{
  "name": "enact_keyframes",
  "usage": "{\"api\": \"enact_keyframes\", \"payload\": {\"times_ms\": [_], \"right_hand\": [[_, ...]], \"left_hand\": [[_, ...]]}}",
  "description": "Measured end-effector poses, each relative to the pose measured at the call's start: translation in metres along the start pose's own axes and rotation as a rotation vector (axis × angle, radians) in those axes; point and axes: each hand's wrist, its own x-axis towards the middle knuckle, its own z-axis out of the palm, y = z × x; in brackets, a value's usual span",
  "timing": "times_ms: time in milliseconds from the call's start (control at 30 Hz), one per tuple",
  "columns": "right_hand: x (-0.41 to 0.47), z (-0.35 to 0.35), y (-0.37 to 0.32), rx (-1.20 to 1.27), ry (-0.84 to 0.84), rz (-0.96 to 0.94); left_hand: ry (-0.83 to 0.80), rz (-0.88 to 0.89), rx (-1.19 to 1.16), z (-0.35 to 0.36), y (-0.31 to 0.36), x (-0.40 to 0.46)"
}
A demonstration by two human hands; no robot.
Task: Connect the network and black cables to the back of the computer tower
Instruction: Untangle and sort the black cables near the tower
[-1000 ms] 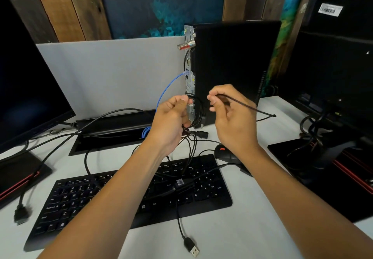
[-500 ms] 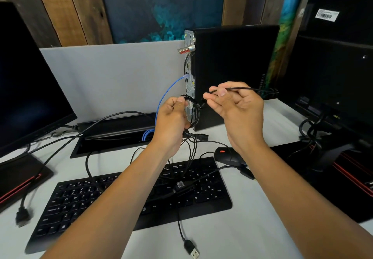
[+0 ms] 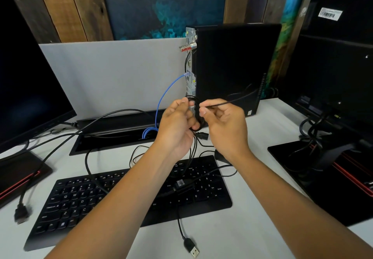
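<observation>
Vs the earlier frames, both hands sit closer together just in front of the computer tower (image 3: 238, 66), and the right hand (image 3: 224, 125) has come back left, its fingertips pinching the thin black cable (image 3: 238, 99) that trails right across the tower's side. Left hand (image 3: 175, 125) is curled round a coiled bunch of the same cable near the rear ports; blue network cable (image 3: 161, 101) is already plugged in at the back. Ports too small to read, mouse mostly hidden behind the right hand, keyboard (image 3: 80, 204) partly covered by forearms.
</observation>
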Motion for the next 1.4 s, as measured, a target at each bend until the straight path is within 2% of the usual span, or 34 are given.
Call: {"api": "enact_keyframes", "payload": {"times_ms": [100, 200, 333, 400, 567, 633, 800, 933, 1200, 1400], "right_hand": [[-0.005, 0.002, 0.004, -0.241, -0.009, -0.111], [-0.009, 0.003, 0.004, -0.157, -0.117, -0.007], [-0.01, 0.004, 0.003, -0.08, -0.142, 0.017], [-0.007, 0.001, 0.005, -0.089, -0.156, 0.012], [0.007, -0.034, 0.033, -0.347, -0.208, -0.053], [0.009, -0.052, 0.06, -0.57, -0.236, 0.027], [0.009, -0.07, 0.094, -0.972, -0.268, 0.463], [0.009, -0.068, 0.08, -1.178, -0.258, 0.54], [0.013, -0.085, 0.079, -1.128, -0.261, 0.724], [0.013, -0.091, 0.089, -1.076, -0.231, 0.704]], "left_hand": [[0.001, -0.06, -0.101, 0.003, 0.004, -0.002], [-0.014, -0.081, -0.121, 0.005, 0.007, -0.003], [-0.029, -0.084, -0.116, 0.003, 0.01, -0.003], [-0.017, -0.051, -0.085, 0.003, 0.013, -0.001], [0.09, 0.083, -0.164, -0.006, 0.038, 0.012], [0.109, 0.125, -0.159, -0.012, 0.05, 0.016], [0.087, 0.223, -0.055, -0.018, 0.065, 0.016], [0.109, 0.25, -0.075, -0.023, 0.071, 0.015], [0.341, 0.298, -0.291, -0.051, 0.085, 0.03], [0.345, 0.289, -0.176, -0.064, 0.069, 0.037]]}}
